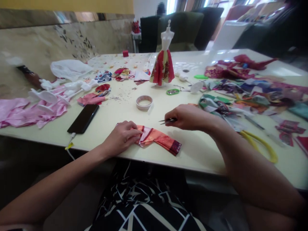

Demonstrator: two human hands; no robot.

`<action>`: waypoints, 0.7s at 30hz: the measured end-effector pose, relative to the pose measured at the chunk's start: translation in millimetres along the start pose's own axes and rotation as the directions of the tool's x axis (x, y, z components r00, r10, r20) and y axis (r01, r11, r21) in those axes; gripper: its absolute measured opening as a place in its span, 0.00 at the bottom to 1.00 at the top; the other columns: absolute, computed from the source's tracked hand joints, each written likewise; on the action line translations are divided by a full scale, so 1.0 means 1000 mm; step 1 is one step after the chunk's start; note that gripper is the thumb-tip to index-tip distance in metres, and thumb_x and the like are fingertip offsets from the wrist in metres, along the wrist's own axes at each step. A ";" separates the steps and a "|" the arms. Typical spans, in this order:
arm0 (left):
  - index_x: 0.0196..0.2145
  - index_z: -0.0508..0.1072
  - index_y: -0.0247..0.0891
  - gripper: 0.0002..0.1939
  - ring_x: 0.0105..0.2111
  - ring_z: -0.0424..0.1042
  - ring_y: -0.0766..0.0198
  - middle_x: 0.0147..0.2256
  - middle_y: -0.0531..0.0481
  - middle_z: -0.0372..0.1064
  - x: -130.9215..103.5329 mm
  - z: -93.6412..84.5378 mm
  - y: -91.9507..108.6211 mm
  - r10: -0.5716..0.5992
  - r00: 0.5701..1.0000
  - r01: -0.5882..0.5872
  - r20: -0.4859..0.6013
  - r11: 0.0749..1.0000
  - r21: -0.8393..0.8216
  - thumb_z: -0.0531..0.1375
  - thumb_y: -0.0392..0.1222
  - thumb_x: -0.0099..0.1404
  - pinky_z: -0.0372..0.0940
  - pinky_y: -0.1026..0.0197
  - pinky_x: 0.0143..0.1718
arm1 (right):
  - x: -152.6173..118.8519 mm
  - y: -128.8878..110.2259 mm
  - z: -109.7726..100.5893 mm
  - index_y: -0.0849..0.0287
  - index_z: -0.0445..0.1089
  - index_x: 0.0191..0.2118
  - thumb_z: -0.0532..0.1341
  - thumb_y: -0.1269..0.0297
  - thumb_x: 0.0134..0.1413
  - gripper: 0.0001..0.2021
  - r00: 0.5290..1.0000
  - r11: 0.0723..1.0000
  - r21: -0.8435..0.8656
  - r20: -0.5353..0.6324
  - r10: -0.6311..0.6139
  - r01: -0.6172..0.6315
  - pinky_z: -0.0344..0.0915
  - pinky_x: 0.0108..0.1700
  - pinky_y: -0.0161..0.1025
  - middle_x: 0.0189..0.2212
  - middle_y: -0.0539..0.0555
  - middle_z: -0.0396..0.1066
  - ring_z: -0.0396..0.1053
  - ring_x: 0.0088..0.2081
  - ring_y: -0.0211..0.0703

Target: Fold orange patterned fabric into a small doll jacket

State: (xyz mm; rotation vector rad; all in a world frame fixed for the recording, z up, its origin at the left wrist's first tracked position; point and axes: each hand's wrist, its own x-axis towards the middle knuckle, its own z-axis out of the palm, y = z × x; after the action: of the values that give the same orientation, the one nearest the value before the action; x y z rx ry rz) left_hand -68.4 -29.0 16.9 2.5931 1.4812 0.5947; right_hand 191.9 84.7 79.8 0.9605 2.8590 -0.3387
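Observation:
On the near edge of the table lies a folded piece of orange fabric (162, 138) with a dark red patterned end and a pale underside showing at a fold. My left hand (124, 138) is closed on its left part, fingertips pinching and pressing the cloth. My right hand (185, 118) grips small thread snips (164, 121), their two pointed blades slightly apart and aimed left, above and right of the fabric without touching it. Most of the handle is hidden in the fist. A roll of tape (144, 103) rests just beyond the fabric.
A white mini mannequin (166, 38) in a red and gold skirt (162, 68) stands further back. At left are a phone (83, 118) on a cable and pink satin (14, 110). A green pin box (172, 92), fabric scraps (255, 86) and yellow-handled scissors (271, 157) lie toward the right.

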 end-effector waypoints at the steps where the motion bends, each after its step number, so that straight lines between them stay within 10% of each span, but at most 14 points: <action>1: 0.45 0.78 0.40 0.11 0.39 0.67 0.58 0.40 0.44 0.70 0.000 -0.001 0.003 -0.026 0.998 0.027 -0.051 1.000 0.006 0.56 0.41 0.70 0.63 0.53 0.42 | -0.001 0.001 -0.001 0.57 0.74 0.31 0.61 0.64 0.58 0.07 0.999 0.999 0.032 -0.038 -0.006 0.007 0.45 0.28 0.35 0.23 0.48 0.68 0.56 0.24 0.34; 8: 0.35 0.77 0.39 0.04 0.45 0.66 0.56 0.43 0.45 0.69 -0.013 -0.009 0.022 -0.142 0.960 0.136 -0.242 0.990 -0.041 0.61 0.39 0.66 0.60 0.51 0.48 | 0.008 -0.024 0.021 0.61 0.74 0.33 0.60 0.71 0.57 0.05 0.964 0.922 0.286 -0.113 -0.239 0.262 0.46 0.29 0.34 0.24 0.49 0.70 0.58 0.25 0.33; 21: 0.31 0.75 0.39 0.04 0.38 0.66 0.58 0.32 0.50 0.65 -0.022 0.029 0.066 -0.391 0.897 0.376 -0.209 0.920 -0.108 0.61 0.36 0.64 0.56 0.52 0.43 | 0.019 -0.045 0.047 0.62 0.68 0.28 0.60 0.76 0.51 0.05 0.985 0.907 0.383 -0.085 -0.152 0.173 0.45 0.28 0.34 0.20 0.45 0.63 0.54 0.24 0.32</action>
State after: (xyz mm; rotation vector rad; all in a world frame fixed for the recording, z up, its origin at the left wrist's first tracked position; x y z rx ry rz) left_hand -14.7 -79.1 2.0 2.1475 1.9385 0.8874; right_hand 150.8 49.6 38.7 0.7883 2.9887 -0.9426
